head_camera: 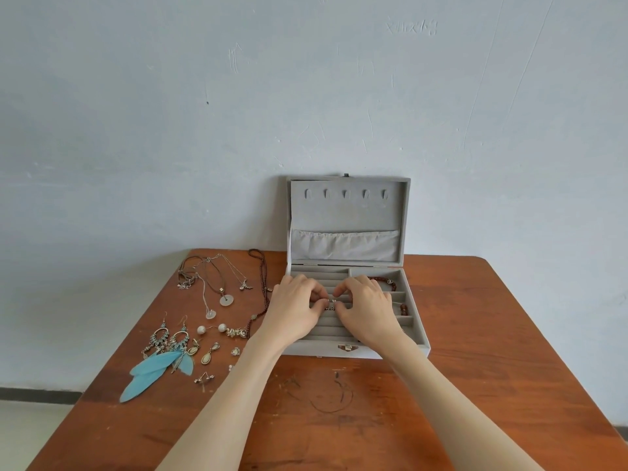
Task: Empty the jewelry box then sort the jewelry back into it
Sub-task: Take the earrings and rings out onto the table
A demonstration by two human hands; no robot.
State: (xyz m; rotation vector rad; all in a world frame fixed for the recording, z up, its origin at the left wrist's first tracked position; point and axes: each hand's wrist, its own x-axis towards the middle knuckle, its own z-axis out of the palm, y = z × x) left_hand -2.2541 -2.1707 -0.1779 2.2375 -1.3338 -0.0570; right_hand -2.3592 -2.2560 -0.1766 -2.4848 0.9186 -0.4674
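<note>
my left grip (295, 309) and right grip (365, 307) both pinch small rings (331, 304) over the jewelry box (419, 338) ring rolls.

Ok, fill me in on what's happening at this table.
A person is working over an open grey jewelry box. Both hands, left hand and right hand, pinch small silver rings at its ring rolls. Brown bead bracelets sit in the right compartments. Necklaces and feather earrings lie on the wooden table at left.
</note>
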